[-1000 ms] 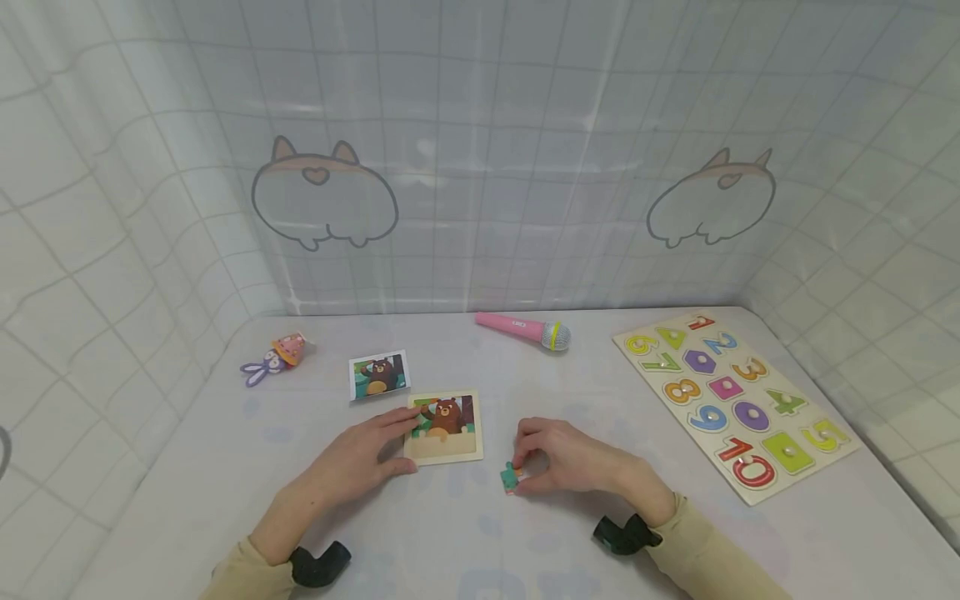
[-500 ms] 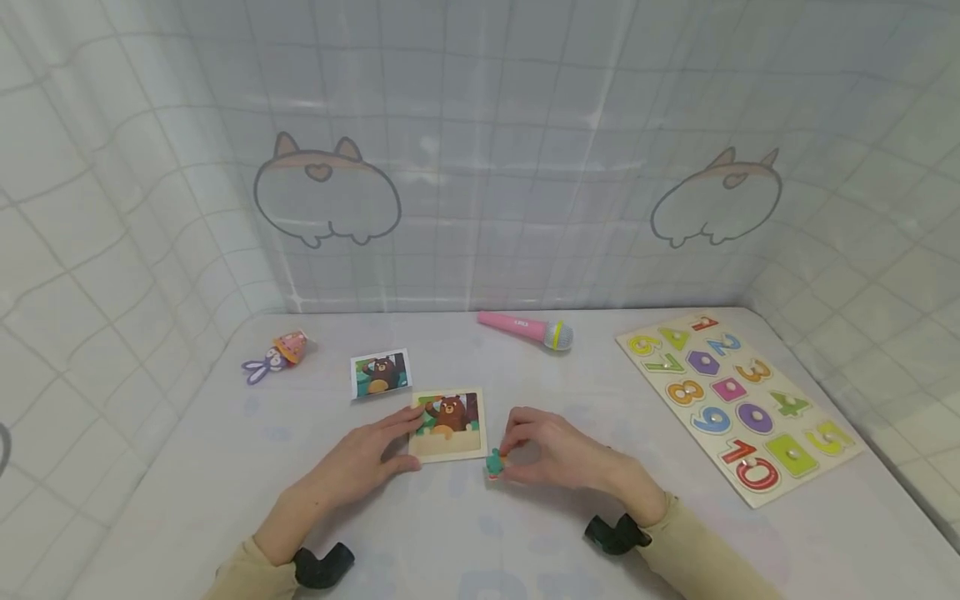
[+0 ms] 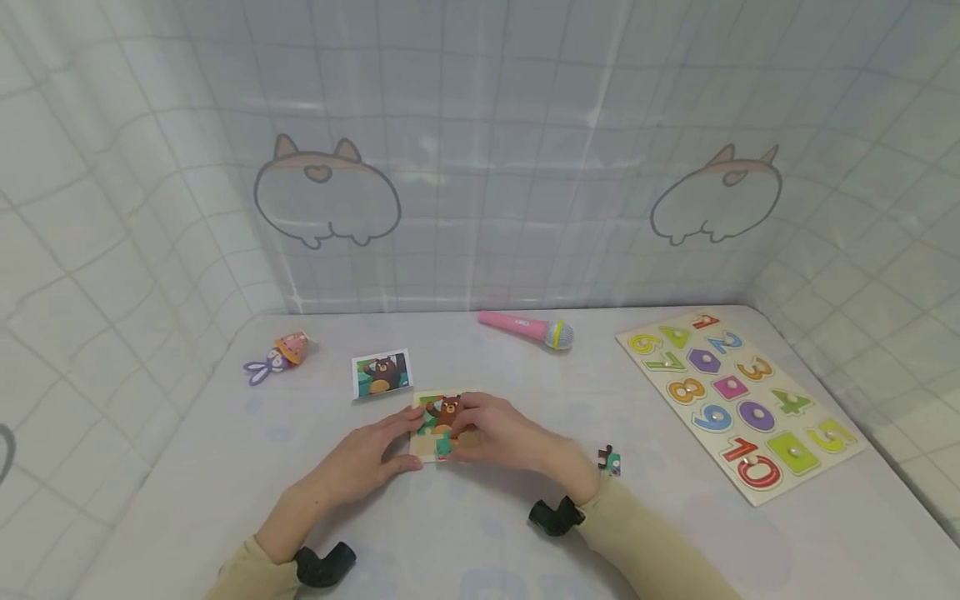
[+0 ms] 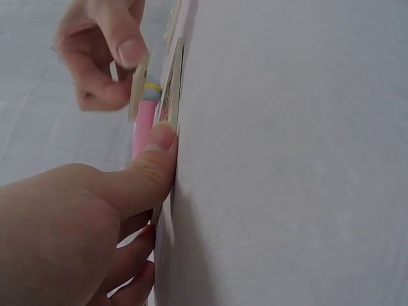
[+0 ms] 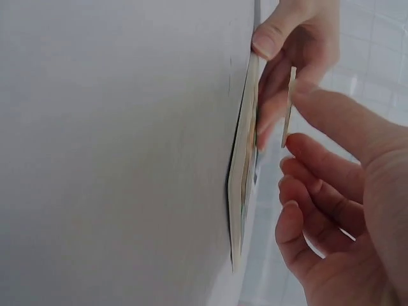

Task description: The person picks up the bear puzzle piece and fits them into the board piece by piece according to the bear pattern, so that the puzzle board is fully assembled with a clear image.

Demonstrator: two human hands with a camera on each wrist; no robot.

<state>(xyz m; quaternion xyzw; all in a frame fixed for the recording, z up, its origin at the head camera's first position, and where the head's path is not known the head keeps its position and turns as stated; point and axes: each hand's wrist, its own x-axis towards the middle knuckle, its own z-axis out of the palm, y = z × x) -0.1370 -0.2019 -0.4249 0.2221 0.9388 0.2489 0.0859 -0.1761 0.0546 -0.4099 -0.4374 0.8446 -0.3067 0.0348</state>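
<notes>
My right hand [image 3: 510, 433] pinches a small teal-and-orange jigsaw piece [image 3: 443, 446] between thumb and fingers, over the lower part of a square wooden puzzle tray [image 3: 423, 447]. From the right wrist, the piece [image 5: 289, 108] shows edge-on, with a gap between it and the tray [image 5: 239, 172]. The tray's upper part carries a brown bear picture; its right side is hidden by my right hand. My left hand [image 3: 367, 454] grips the tray's left side, its thumb [image 4: 162, 137] against the near edge. Another jigsaw piece [image 3: 609, 460] lies beyond my right wrist.
A bear picture card [image 3: 382, 375] lies behind the tray. Farther back is a pink toy microphone [image 3: 525, 327], and at the far left a purple rabbit toy [image 3: 279, 358]. A number-and-shape peg board [image 3: 711, 442] lies on the right. Tiled-pattern curtains surround the table.
My right hand has carried the piece leftward, from the table right of the tray to over its lower part. The loose piece by my wrist has come into sight. My left hand stays put.
</notes>
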